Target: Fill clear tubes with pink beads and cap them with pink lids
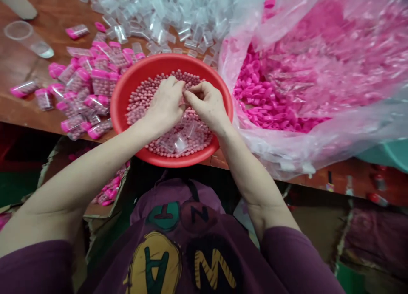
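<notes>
My left hand (pixel 167 99) and my right hand (pixel 208 103) meet over a red basin (pixel 117 105) of small pink beads (pixel 138 99). The fingers of my left hand are curled closed, and what they hold is mostly hidden. Thumb and forefinger of my right hand pinch together against the left fingertips, around something small that I cannot make out. Below the hands, several clear plastic containers (pixel 180 143) lie on the beads.
Left of the basin is a heap of bead-filled containers with pink caps (pixel 102 82). Clear empty containers (pixel 153 18) pile up behind. At right, a plastic bag (pixel 267 147) holds loose pink caps (pixel 258 92). A clear cup (pixel 30 39) lies at the far left of the brown table (pixel 15 109).
</notes>
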`<state>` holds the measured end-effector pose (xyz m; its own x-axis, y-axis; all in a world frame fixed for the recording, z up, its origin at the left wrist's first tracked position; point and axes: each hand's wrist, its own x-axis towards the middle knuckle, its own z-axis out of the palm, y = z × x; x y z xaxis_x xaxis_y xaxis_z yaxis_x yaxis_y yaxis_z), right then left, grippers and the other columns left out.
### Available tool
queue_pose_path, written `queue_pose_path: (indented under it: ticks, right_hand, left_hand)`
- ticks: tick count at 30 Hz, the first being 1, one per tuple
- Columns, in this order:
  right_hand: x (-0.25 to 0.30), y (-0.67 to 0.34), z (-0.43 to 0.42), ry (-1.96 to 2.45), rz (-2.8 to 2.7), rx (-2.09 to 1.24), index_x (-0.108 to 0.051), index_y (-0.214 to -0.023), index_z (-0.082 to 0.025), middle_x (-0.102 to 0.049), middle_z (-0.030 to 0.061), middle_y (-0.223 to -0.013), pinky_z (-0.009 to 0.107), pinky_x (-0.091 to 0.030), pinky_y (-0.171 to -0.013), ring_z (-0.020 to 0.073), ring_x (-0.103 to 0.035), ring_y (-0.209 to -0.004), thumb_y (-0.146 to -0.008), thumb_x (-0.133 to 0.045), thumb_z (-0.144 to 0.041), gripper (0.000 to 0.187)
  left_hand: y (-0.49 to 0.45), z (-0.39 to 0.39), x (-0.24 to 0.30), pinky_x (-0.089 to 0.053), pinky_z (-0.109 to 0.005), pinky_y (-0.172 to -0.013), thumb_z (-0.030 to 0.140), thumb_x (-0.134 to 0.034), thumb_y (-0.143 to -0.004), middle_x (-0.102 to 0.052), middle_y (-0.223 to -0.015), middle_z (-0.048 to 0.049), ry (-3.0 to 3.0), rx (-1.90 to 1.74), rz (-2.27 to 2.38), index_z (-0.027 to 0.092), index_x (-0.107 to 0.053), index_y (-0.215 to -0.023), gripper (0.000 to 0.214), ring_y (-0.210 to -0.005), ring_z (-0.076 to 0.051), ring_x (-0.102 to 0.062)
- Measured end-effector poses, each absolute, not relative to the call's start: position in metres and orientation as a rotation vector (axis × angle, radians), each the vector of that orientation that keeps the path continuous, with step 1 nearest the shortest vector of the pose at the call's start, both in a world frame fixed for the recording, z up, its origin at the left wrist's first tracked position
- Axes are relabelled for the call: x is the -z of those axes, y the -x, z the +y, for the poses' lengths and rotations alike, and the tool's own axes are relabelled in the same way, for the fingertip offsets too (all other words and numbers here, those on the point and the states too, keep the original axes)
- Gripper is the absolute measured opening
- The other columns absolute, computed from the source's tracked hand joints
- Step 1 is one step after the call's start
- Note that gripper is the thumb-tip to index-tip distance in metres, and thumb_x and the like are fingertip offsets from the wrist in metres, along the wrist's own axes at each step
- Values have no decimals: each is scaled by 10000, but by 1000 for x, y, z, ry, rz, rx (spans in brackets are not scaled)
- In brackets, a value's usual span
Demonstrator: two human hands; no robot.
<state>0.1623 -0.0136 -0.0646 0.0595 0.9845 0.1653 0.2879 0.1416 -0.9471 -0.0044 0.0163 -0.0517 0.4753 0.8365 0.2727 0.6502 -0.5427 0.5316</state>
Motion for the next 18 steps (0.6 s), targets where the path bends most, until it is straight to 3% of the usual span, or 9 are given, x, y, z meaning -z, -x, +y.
queue_pose_path:
  ticks: [3, 6, 8, 11, 15, 18]
  right_hand:
    - [60, -191, -23, 1332, -1437, -818, -742, -1108, -278, -841, 27, -1150, 441, -685, -1010, 225, -780, -1070, -1112, -775, -602, 326]
    - [57, -255, -35, 1470, -1387, -604, -755, -1289, -302, -841, 61, -1240, 453, -693, -977, 253, -799, -1081, -1150, -645, -745, 478]
    - [60, -308, -42, 1710, -1356, -391, -770, -1282, -268, -851, 98, -1187, 477, -680, -996, 271, -812, -1056, -1202, -603, -600, 380]
    - [69, -367, -45, 2142, -1409, -208, -822, -1074, -194, -861, 137, -1080, 552, -649, -1102, 336, -834, -1110, -1129, -649, -283, 202]
    - [83, -373, -32, 2508, -1588, -315, -823, -969, -117, -849, 186, -1077, 556, -618, -1152, 374, -835, -1212, -1071, -705, -233, 194]
    - [91, -360, -21, 2608, -1609, -332, -811, -959, -102, -844, 205, -1134, 562, -607, -1172, 389, -818, -1270, -1024, -762, -171, 106]
  left_hand:
    - [-2, 23, 44, -554, -558, -1270, 173, -742, -1009, -741, -1356, -151, -2450, -573, 1218, 227, -745, -1242, 239, -1382, -392, -664]
    - [0, 30, 28, -575, -548, -1250, 185, -622, -1086, -726, -1370, -163, -2577, -290, 1292, 208, -777, -1232, 215, -1413, -396, -626]
    - [1, 34, 19, -614, -517, -1179, 124, -487, -1105, -701, -1415, -195, -2677, -38, 1364, 168, -797, -1216, 331, -1389, -386, -630]
    - [-12, 41, 20, -622, -481, -1112, 73, -414, -1085, -700, -1402, -254, -2774, 305, 1326, 80, -816, -1173, 411, -1330, -383, -668]
    - [-52, 46, 40, -587, -430, -1113, 69, -565, -1004, -747, -1285, -211, -2774, 352, 1133, 65, -830, -1096, 280, -1241, -356, -719]
    - [-75, 48, 49, -569, -371, -979, 3, -675, -837, -725, -1013, -104, -2517, 116, 1091, 129, -753, -859, 150, -1010, -269, -703]
